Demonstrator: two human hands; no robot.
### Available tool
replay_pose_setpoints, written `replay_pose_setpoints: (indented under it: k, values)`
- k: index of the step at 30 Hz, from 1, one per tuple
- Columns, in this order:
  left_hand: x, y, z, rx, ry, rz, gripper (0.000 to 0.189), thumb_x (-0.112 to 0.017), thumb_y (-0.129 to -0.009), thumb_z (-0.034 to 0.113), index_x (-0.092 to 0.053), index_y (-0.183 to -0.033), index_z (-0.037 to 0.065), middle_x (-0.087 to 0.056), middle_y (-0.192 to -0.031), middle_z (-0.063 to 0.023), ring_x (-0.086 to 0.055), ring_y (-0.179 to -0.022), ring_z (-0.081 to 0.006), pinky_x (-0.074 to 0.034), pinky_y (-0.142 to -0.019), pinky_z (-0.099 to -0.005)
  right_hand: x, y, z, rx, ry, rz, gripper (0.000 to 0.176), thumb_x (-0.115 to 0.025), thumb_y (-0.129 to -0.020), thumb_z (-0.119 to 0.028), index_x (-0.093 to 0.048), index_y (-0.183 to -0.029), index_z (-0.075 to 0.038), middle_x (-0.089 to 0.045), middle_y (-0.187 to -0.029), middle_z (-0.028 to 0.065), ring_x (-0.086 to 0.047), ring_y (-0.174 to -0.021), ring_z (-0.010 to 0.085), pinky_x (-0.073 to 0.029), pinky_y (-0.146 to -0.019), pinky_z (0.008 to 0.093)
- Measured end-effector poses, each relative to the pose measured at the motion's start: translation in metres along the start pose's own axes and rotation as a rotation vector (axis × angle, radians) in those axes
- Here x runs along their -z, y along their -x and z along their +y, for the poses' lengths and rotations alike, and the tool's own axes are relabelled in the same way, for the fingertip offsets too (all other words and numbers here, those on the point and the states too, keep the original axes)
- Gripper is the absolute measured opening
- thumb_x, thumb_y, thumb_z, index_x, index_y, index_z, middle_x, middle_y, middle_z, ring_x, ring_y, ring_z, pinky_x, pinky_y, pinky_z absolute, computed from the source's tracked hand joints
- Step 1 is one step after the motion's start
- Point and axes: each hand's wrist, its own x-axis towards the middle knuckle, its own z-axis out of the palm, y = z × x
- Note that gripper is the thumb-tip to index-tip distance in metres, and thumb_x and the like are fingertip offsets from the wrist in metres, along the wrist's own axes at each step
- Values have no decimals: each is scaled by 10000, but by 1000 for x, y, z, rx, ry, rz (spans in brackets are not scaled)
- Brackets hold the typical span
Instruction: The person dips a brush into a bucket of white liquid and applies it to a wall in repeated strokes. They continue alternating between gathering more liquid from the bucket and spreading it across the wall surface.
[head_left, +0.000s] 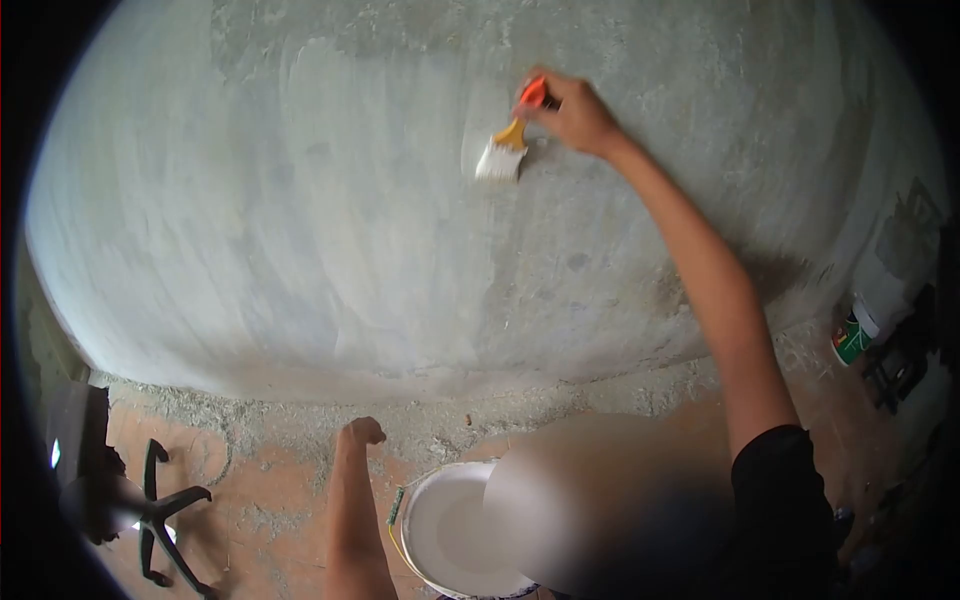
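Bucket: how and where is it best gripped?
Likely by the green grip on its wire handle, from the left, closing around it: the slim, rod-like grip sits outside the left rim of the bucket, away from the pale contents.

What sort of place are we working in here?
Probably a room under renovation: the grey wall is patchily coated, a bucket of whitish liquid stands nearby, and crumbly debris litters the floor.

Flr [265,487]: reddish, w/ grey debris [205,401] | L: blk 5-star base [155,513] | R: grn/wht tub [852,338], dk item [897,368] adj., unclear
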Motion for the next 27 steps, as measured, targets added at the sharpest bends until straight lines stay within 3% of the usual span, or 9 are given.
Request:
replay_pose_setpoints:
  k: [3, 6, 8, 9, 12, 14, 22, 25, 27]
  values:
    - [17, 26, 3, 24, 67, 12, 385, -582, -803, 383, -651, -1096, 142, -596, -1188, -80, -542, -1105, -310, -432, -935, -434, 29, -30, -15, 42, 71, 122, 167, -677, -825, -167, -585, -902, -51, -617, -751, 43, -555, -668, 91, -461, -624, 242]
    - [13, 26, -4, 0, 92, -49, 365, -591, -781, 297, -648, -1083, 99, -587, -1194, -125, -554, -1100, -316, -459, -901, -427, 45, -41, -33, 42, -12, 348, 191, -631, -849, -123, -470, -819, -25, -517, -635, 38, -481, -592, 115, -423, -565, 274]
    - [-3, 5, -18, 29, 55, -27, 362, -605, -776, 285, -648, -1080, 94, -593, -1183, -129, -566, -1085, -305, -462, -893, -422, 36, -38, -20, 492, 330, 505, 135, -660, -816, -181, -588, -893, -98, -626, -794, 36, -606, -687, 136, -486, -541, 273]
    - [-2, 7, -18, 33, 61, -24, 362, -605, -776, 285, -648, -1080, 94, -593, -1183, -129, -566, -1085, -305, -462, -893, -422, 28, -34, -18, 498, 326, 507, 135, -660, -816, -181, -588, -893, -98, -626, -794, 36, -606, -687, 136, -486, -541, 273]
    - [7, 30, -17, 124, 60, -88, 396, -567, -823, 389, -638, -1121, 138, -581, -1214, -80, -535, -1117, -309, -433, -927, -446, -12, -4, -27, 636, 548, 333, 144, -660, -773, -79, -600, -897, -123, -591, -852, 41, -614, -783, 210, -521, -633, 302]
    - [13, 41, -12, 167, 135, 3, 357, -601, -778, 246, -638, -1103, 100, -590, -1190, -129, -568, -1088, -298, -462, -902, -414, -38, 20, -34, 611, 535, 277, 135, -643, -768, -75, -597, -883, -128, -589, -888, 44, -614, -802, 205, -551, -626, 283]
    - [4, 13, -15, 80, 121, 36, 365, -602, -748, 198, -638, -1101, 113, -588, -1193, -133, -569, -1095, -295, -473, -886, -410, -117, 161, -57, 711, 336, -107, 66, -598, -819, -143, -586, -882, -128, -594, -831, 56, -606, -718, 164, -567, -588, 267]
    - [14, 31, -8, 104, 136, 7, 353, -601, -753, 198, -644, -1093, 117, -594, -1182, -134, -573, -1088, -294, -473, -884, -413, -104, 163, -75, 534, 180, -163, 70, -585, -847, -174, -581, -876, -111, -596, -820, 54, -603, -697, 149, -563, -584, 263]
    - [25, 53, -3, 144, 203, 53, 356, -607, -750, 209, -643, -1091, 113, -590, -1192, -126, -575, -1086, -293, -472, -885, -417, -94, 148, -77, 206, -99, -314, 105, -568, -873, -185, -575, -859, -81, -595, -809, 60, -607, -704, 154, -554, -579, 261]
